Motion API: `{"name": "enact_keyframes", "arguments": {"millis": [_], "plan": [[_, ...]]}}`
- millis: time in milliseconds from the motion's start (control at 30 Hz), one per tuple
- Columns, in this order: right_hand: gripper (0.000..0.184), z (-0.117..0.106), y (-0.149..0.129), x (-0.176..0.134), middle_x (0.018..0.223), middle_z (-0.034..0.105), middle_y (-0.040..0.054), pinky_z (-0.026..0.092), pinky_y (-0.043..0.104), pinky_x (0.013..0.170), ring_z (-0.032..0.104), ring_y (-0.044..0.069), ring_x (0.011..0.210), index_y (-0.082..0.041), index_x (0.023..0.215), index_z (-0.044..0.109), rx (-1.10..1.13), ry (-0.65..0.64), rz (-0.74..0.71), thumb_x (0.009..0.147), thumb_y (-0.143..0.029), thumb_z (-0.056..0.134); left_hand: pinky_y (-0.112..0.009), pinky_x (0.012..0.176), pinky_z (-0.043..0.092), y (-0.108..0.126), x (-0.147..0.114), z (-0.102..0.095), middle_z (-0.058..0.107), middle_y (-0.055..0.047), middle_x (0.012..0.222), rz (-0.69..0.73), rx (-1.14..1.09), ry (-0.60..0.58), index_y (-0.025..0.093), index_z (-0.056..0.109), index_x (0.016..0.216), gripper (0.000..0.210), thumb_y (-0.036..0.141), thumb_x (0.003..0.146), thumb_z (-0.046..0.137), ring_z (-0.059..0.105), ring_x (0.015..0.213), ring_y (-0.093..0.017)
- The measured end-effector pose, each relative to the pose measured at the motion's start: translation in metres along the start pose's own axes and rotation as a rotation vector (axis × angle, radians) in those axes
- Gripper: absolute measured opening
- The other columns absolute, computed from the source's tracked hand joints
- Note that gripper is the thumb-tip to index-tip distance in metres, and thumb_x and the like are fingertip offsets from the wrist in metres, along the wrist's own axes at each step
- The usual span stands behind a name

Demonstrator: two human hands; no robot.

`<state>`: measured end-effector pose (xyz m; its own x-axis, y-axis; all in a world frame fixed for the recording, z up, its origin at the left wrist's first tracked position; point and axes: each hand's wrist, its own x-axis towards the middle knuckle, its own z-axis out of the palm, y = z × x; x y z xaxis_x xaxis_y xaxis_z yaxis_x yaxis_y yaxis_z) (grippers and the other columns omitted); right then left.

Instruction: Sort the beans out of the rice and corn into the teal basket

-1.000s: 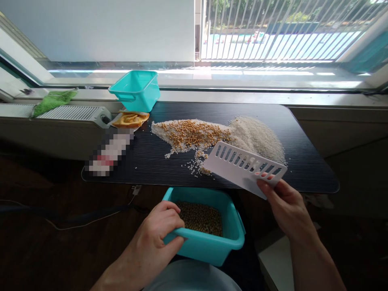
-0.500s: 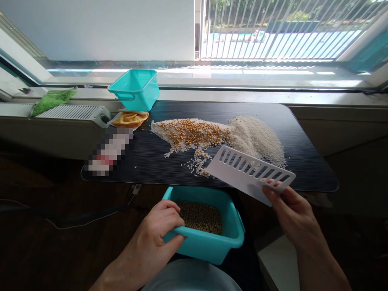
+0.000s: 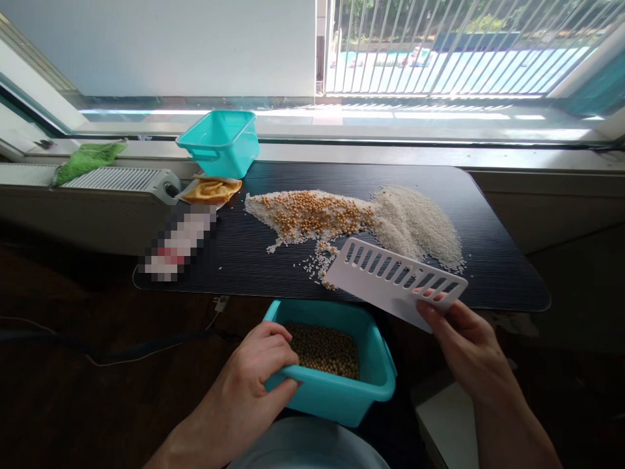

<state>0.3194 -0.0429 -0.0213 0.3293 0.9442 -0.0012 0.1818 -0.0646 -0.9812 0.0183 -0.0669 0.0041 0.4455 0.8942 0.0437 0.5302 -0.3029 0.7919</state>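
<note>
Slotted white scraper (image 3: 383,293) has shifted slightly left since half a second ago, left corner beside the stray grains (image 3: 319,266) at the table's (image 3: 268,277) near edge. Right hand (image 3: 471,345) pinches its right end, thumb on top. Left hand (image 3: 258,365) has fingers hooked over the teal bin's (image 3: 336,398) rim (beans (image 3: 325,352) inside).
</note>
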Motion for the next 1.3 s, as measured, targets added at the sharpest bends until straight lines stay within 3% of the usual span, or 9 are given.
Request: {"name": "enact_keyframes", "arguments": {"millis": [267, 533, 733, 1300], "plan": [[0.035, 0.008, 0.000, 0.009, 0.094, 0.078, 0.0031, 0.059, 0.037, 0.085, 0.072, 0.022, 0.087, -0.026, 0.086, 0.079, 0.063, 0.051, 0.037, 0.066, -0.055, 0.080, -0.034, 0.085, 0.053, 0.000, 0.000, 0.000, 0.064, -0.002, 0.074, 0.003, 0.003, -0.002, 0.020, 0.061, 0.075, 0.022, 0.001, 0.076, 0.049, 0.059, 0.098, -0.023], [0.032, 0.002, -0.006, 0.004, 0.092, 0.078, 0.0035, 0.060, 0.035, 0.083, 0.072, 0.024, 0.089, -0.026, 0.087, 0.079, -0.014, -0.033, 0.032, 0.069, -0.052, 0.080, -0.033, 0.083, 0.052, 0.001, 0.001, 0.000, 0.065, -0.002, 0.075, 0.007, -0.001, 0.012, 0.020, 0.061, 0.074, 0.023, 0.000, 0.075, 0.049, 0.058, 0.097, -0.022], [0.031, -0.007, -0.003, -0.002, 0.091, 0.079, 0.0039, 0.061, 0.034, 0.081, 0.073, 0.024, 0.088, -0.026, 0.084, 0.079, -0.036, 0.069, 0.010, 0.067, -0.052, 0.081, -0.032, 0.084, 0.052, 0.001, 0.000, 0.000, 0.065, -0.002, 0.078, -0.012, -0.012, 0.011, 0.020, 0.062, 0.075, 0.021, 0.002, 0.076, 0.051, 0.058, 0.098, -0.022], [0.033, -0.007, -0.009, -0.007, 0.091, 0.080, 0.0024, 0.060, 0.027, 0.082, 0.075, 0.022, 0.088, -0.031, 0.086, 0.081, -0.063, -0.022, 0.001, 0.067, -0.057, 0.079, -0.033, 0.087, 0.050, -0.002, -0.002, 0.001, 0.064, -0.002, 0.080, -0.023, -0.028, 0.007, 0.020, 0.061, 0.077, 0.021, 0.002, 0.077, 0.052, 0.057, 0.102, -0.022]]}}
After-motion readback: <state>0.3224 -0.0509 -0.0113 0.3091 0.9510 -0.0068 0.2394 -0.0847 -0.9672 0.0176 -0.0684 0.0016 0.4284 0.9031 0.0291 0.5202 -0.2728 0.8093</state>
